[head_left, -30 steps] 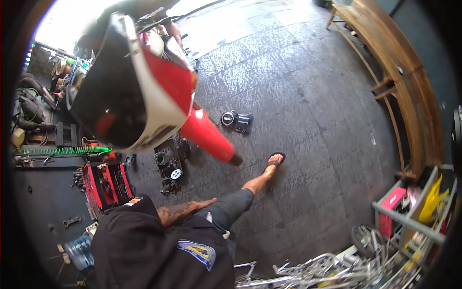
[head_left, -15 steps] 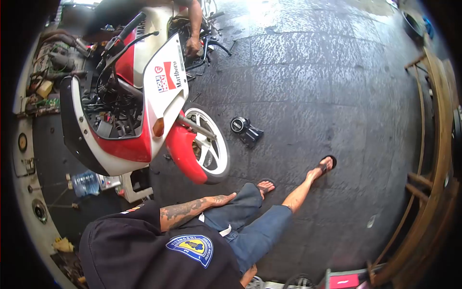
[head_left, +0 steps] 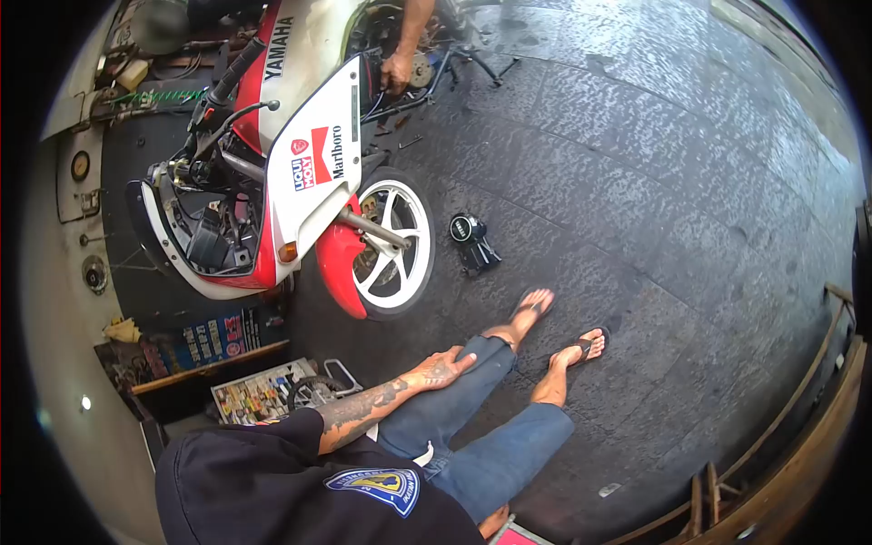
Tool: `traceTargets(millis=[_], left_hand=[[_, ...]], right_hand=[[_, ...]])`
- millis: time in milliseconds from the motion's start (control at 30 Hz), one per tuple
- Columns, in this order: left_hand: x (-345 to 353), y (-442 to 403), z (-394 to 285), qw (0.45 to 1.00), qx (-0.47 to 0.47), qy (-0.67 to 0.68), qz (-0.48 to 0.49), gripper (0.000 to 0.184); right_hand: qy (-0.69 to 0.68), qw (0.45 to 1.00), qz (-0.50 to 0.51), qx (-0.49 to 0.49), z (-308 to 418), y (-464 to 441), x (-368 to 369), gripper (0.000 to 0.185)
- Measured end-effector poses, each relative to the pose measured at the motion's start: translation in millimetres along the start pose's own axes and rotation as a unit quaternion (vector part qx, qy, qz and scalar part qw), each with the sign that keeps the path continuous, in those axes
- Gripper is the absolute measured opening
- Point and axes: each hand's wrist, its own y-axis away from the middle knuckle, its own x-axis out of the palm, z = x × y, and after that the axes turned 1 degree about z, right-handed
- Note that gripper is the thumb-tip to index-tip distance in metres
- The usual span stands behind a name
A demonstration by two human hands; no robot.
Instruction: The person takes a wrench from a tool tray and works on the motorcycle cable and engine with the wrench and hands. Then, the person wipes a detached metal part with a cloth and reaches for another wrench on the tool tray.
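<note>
My left hand [head_left: 440, 368], below a tattooed forearm, lies against the thigh of my blue shorts [head_left: 427, 416], its fingers stretched out and holding nothing. A small patch of skin at the bottom edge, beside my shorts, seems to be part of my right hand or wrist [head_left: 493, 521]; no fingers show. Ahead to the left stands a red and white motorcycle [head_left: 313, 168] with a white-spoked front wheel [head_left: 396, 243]. Another person's hand [head_left: 397, 73] reaches in at its side. A black part with a round cover [head_left: 474, 243] lies on the floor near the wheel.
My sandalled feet [head_left: 579, 348] are on the dark floor [head_left: 654, 227]. A small tool [head_left: 411, 142] lies by the motorcycle. At the lower left is a tray of small items [head_left: 265, 391]. Wooden bench parts [head_left: 799, 445] run along the lower right.
The view has swung round and the motorcycle now shows more fully, no longer blurred close up. My feet have come closer together. My left hand stays at my thigh.
</note>
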Motion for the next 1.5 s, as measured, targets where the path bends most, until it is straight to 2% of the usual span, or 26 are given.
traceTargets(millis=[167, 267, 400, 533, 567, 633, 667, 767, 800, 833, 867, 933, 1000, 1067, 1133, 1233, 1367, 1433, 1500], left_hand=[[-26.2, -8.9, -24.2, 0.998, -0.010, 0.057, 0.009, 0.068], [-28.1, -50.8, -31.3, 1.000, 0.013, 0.015, -0.019, 0.066], [-88.3, -70.0, -80.2, 0.999, 0.002, -0.031, 0.023, 0.064], [-128.5, -95.7, -83.5, 0.999, 0.032, 0.008, 0.009, 0.060], [-146.4, -103.8, -88.7, 0.998, 0.049, 0.025, -0.007, 0.057], [-174.6, -125.1, -96.9, 0.983, 0.078, 0.083, -0.144, 0.047], [-194.5, -141.0, -99.8, 0.970, 0.114, 0.121, -0.175, 0.044], [-252.2, -194.7, -108.6, 0.944, 0.084, 0.211, -0.239, 0.041], [-274.7, -207.2, -113.4, 0.934, 0.088, 0.209, -0.275, 0.040], [-291.7, -228.1, -111.2, 0.922, 0.068, 0.263, -0.274, 0.043], [-310.1, -232.9, -119.8, 0.905, 0.073, 0.309, -0.282, 0.042], [-337.8, -226.3, -142.1, 0.880, 0.069, 0.349, -0.314, 0.040], [-358.5, -218.7, -166.1, 0.853, 0.060, 0.399, -0.330, 0.038], [-366.3, -212.8, -181.1, 0.842, 0.037, 0.441, -0.310, 0.040], [-367.4, -206.6, -195.1, 0.827, 0.007, 0.484, -0.286, 0.043], [-368.7, -205.8, -193.3, 0.791, -0.025, 0.532, -0.301, 0.044], [-370.0, -192.3, -196.1, 0.770, -0.003, 0.551, -0.321, 0.041], [-362.2, -185.4, -197.0, 0.765, -0.005, 0.556, -0.324, 0.039], [-362.1, -186.6, -194.8, 0.729, 0.011, 0.605, -0.319, 0.037]], right_hand=[[0.031, 0.999, 0.037, -0.012, 88.4, -39.6, 9.6, 0.029], [0.040, 0.998, 0.056, -0.010, 145.3, -51.6, 29.0, 0.030], [0.049, 0.995, 0.084, 0.005, 198.6, -51.3, 51.5, 0.030], [0.044, 0.991, 0.129, 0.014, 245.1, -58.6, 76.0, 0.030], [0.042, 0.989, 0.140, 0.017, 257.4, -63.7, 80.8, 0.030], [0.028, 0.986, 0.162, 0.016, 280.6, -83.1, 88.5, 0.030], [0.014, 0.984, 0.175, 0.009, 290.9, -100.2, 91.1, 0.030], [-0.003, 0.982, 0.184, -0.037, 341.4, -172.0, 88.7, 0.030], [0.084, 0.982, 0.159, -0.055, 388.6, -179.9, 93.1, 0.031], [0.171, 0.974, 0.132, -0.068, 442.6, -182.9, 100.1, 0.032], [0.179, 0.972, 0.136, -0.073, 473.3, -196.6, 105.4, 0.032], [0.090, 0.987, 0.122, -0.043, 535.5, -235.0, 120.1, 0.032], [0.171, 0.967, 0.161, -0.096, 593.1, -286.7, 138.3, 0.032], [0.169, 0.952, 0.205, -0.151, 648.8, -320.0, 157.3, 0.031], [0.174, 0.952, 0.190, -0.166, 711.5, -331.6, 181.4, 0.032], [0.165, 0.938, 0.222, -0.210, 775.5, -341.5, 210.2, 0.033], [0.263, 0.896, 0.271, -0.235, 818.6, -365.2, 261.1, 0.030], [0.345, 0.850, 0.281, -0.282, 819.2, -387.7, 288.3, 0.029], [0.422, 0.801, 0.281, -0.317, 830.6, -364.0, 319.4, 0.029]])
